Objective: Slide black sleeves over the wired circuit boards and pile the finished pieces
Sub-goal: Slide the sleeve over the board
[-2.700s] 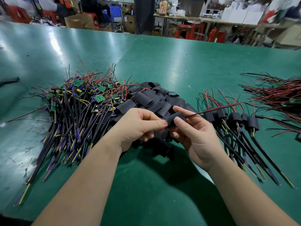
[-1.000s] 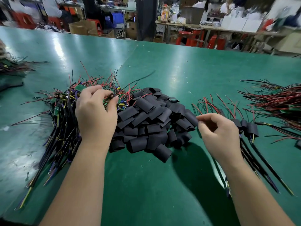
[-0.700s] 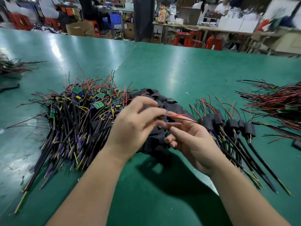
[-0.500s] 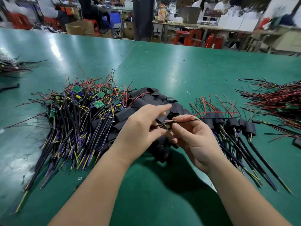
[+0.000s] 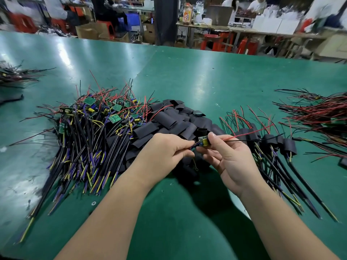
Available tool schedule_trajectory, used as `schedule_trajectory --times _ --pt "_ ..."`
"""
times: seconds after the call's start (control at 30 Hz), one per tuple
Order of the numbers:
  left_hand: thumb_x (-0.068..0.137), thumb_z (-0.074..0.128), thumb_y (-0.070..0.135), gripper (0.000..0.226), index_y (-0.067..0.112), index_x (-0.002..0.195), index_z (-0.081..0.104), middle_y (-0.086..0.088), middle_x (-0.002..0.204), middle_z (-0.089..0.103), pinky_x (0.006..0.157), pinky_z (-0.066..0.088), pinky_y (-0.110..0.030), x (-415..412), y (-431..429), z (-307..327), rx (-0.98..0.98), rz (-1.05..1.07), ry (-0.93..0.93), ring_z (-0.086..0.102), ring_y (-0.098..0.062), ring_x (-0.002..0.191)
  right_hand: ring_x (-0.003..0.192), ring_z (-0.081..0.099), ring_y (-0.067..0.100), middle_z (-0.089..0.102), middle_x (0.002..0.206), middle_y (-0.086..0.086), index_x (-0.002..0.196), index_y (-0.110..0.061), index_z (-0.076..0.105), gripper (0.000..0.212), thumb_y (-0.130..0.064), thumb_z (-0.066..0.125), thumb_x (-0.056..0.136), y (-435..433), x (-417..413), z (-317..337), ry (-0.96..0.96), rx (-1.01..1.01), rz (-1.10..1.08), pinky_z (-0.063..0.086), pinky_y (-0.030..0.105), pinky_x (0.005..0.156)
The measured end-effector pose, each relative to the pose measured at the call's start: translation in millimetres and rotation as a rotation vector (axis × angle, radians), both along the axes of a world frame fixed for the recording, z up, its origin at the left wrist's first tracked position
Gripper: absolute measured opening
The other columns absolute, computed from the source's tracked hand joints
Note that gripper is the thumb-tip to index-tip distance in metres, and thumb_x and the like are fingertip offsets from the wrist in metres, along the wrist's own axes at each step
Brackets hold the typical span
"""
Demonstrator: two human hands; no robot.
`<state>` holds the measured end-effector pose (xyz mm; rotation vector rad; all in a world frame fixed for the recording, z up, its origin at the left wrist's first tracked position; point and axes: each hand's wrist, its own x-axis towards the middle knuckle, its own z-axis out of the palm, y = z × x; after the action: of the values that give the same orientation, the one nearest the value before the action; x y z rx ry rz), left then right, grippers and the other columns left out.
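The left hand (image 5: 165, 149) pinches the cable of one circuit board (image 5: 204, 142); the right hand (image 5: 231, 160) pinches the board itself. Three heaps lie nearby: bare boards (image 5: 90, 128) at ten o'clock, black sleeves (image 5: 174, 121) at twelve, finished pieces (image 5: 270, 145) at three.

Left hand (image 5: 165, 149): moved from the heap of bare boards (image 5: 97, 117), where it had reached a second earlier, to the middle, pinching one board's near wires.
Right hand (image 5: 231, 158): came back from the finished pile (image 5: 270, 142) and pinched that board's other end.
Circuit board (image 5: 204, 141): came out of the heap, held unsleeved between both hands.
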<state>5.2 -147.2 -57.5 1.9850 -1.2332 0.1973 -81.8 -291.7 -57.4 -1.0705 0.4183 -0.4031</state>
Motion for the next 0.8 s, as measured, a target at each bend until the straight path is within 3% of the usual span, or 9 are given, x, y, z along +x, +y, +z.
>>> schedule_trajectory --times 0.17,0.27,0.4,0.5,0.57,0.63,0.7,0.77,0.8 --pt "0.080 0.053 -0.019 0.051 0.001 0.126 0.060 -0.014 0.108 0.070 0.090 0.047 -0.023 2 -2 -4 0.012 -0.049 0.010 0.068 -0.019 0.096 0.063 0.072 0.019 0.069 0.068 0.006 0.082 -0.007 0.058 0.027 -0.023 0.072 0.065 -6 1 0 0.021 0.067 -0.059 0.050 0.015 0.045" --pt "0.083 0.054 -0.014 0.045 -0.003 0.126 0.059 -0.016 0.105 0.070 0.087 0.045 -0.020 -2 -5 -4 0.026 -0.082 -0.032 0.067 -0.022 0.094 0.062 0.072 0.019 0.070 0.068 0.007 0.083 -0.006 0.059 0.028 -0.022 0.072 0.065 -6 1 0 0.030 0.093 -0.056 0.050 0.015 0.045" --pt "0.086 0.048 0.002 0.041 -0.003 0.125 0.059 -0.016 0.099 0.070 0.084 0.049 -0.034 -3 -6 -4 0.044 -0.115 -0.049 0.067 -0.026 0.089 0.061 0.071 0.018 0.070 0.067 0.008 0.085 -0.005 0.058 0.027 -0.022 0.071 0.067 -4 1 0 0.029 0.089 -0.029 0.050 0.015 0.046" --pt "0.087 0.051 0.010 0.037 -0.002 0.119 0.064 -0.016 0.090 0.070 0.080 0.051 -0.032 -4 -6 -7 -0.015 -0.101 0.017 0.068 -0.020 0.083 0.059 0.070 0.018 0.068 0.065 0.006 0.078 -0.009 0.057 0.021 -0.022 0.071 0.069 -3 0 0 0.021 0.045 -0.013 0.050 0.017 0.045" --pt "0.086 0.056 0.016 0.033 0.002 0.113 0.069 -0.013 0.082 0.070 0.076 0.053 -0.026 -5 -8 -8 -0.063 -0.085 0.138 0.066 -0.008 0.076 0.055 0.068 0.016 0.068 0.063 0.003 0.073 -0.014 0.056 0.021 -0.025 0.072 0.066 -2 -1 1 0.023 -0.033 -0.010 0.050 0.018 0.045" --pt "0.083 0.065 0.024 0.021 0.017 0.100 0.075 -0.004 0.075 0.069 0.068 0.053 -0.027 -3 -8 -8 -0.065 -0.055 0.287 0.060 -0.008 0.066 0.053 0.066 0.015 0.069 0.064 0.003 0.070 -0.016 0.057 0.022 -0.028 0.073 0.061 0 -1 2 -0.003 -0.100 0.008 0.052 0.020 0.047" --pt "0.078 0.076 0.022 0.013 0.028 0.089 0.076 -0.001 0.068 0.068 0.059 0.050 -0.024 -3 -8 -6 -0.093 -0.086 0.574 0.055 -0.007 0.060 0.049 0.062 0.013 0.068 0.064 0.003 0.069 -0.017 0.059 0.020 -0.027 0.074 0.060 3 -3 2 -0.060 -0.128 0.040 0.050 0.021 0.047" --pt "0.067 0.080 0.027 0.009 0.027 0.076 0.078 -0.005 0.065 0.070 0.050 0.049 -0.021 -2 -7 -3 -0.156 -0.100 0.814 0.057 -0.009 0.055 0.049 0.058 0.011 0.066 0.063 0.002 0.070 -0.016 0.061 0.022 -0.028 0.076 0.059 5 -4 2 -0.102 -0.155 0.061 0.048 0.020 0.047" --pt "0.064 0.078 0.032 0.011 0.026 0.072 0.078 -0.007 0.065 0.070 0.046 0.047 -0.019 -2 -7 -3 -0.165 -0.089 0.831 0.057 -0.009 0.053 0.050 0.059 0.011 0.066 0.063 0.002 0.072 -0.015 0.061 0.025 -0.030 0.076 0.059 5 -4 2 -0.114 -0.183 0.069 0.049 0.020 0.048"
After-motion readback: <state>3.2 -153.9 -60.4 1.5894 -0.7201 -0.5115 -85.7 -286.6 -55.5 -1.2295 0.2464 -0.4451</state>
